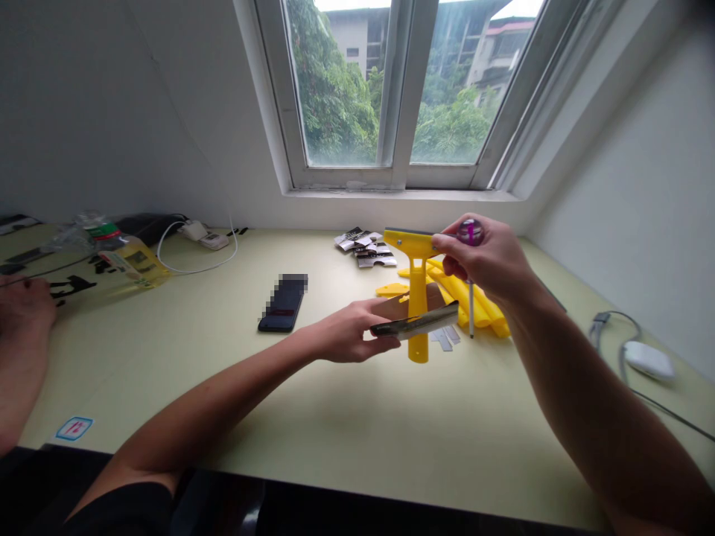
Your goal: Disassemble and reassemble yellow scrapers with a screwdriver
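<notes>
My left hand (346, 333) grips a flat, dark-and-silver metal blade pack (416, 321) in front of a brown cardboard piece (407, 301). A yellow plastic scraper (416, 298) stands upright behind the pack, its wide head at the top. My right hand (485, 260) is shut on a purple-handled screwdriver (471, 232) whose thin shaft points down. Its fingers press against the right end of the scraper head. A co-worker's hand (22, 313) rests at the far left of the table, away from my hands.
On the pale green table lie a dark phone (284, 303), a plastic bottle (131, 258), a charger with white cable (198, 231), printed packets (363, 248), more yellow plastic parts (474, 301), and a white mouse (648, 361). A window (391, 89) is behind the table.
</notes>
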`<state>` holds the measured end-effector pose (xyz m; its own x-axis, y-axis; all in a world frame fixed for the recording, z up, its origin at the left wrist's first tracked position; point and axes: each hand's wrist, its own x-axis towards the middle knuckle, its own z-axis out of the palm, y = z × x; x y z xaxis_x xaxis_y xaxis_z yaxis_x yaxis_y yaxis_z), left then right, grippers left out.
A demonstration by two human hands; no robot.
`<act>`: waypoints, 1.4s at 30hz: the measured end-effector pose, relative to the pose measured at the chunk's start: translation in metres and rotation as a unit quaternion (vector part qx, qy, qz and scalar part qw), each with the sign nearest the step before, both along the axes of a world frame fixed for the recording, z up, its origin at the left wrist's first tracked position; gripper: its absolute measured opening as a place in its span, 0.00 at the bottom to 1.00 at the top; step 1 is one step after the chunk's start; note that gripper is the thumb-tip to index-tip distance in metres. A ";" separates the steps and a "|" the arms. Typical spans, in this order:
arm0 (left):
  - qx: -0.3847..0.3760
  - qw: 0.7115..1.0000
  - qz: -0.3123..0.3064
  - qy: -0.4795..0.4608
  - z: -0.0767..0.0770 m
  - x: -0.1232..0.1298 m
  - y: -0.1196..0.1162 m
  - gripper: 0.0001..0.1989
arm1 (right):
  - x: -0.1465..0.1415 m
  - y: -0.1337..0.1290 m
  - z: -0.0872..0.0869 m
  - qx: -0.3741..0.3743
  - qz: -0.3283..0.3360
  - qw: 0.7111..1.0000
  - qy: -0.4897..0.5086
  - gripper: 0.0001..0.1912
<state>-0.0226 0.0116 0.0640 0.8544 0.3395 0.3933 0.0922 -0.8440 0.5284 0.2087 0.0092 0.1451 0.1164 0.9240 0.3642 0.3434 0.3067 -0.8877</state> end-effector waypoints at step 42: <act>-0.189 0.776 0.574 -0.182 -0.001 -0.034 0.168 0.13 | -0.004 -0.030 0.020 0.115 -0.046 0.992 0.012 0.13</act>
<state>-0.0562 0.1800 0.0626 -0.2392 0.9449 0.2235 0.4549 -0.0943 0.8855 0.2046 -0.0210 0.1650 0.2074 0.8018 0.5605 0.3596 0.4703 -0.8059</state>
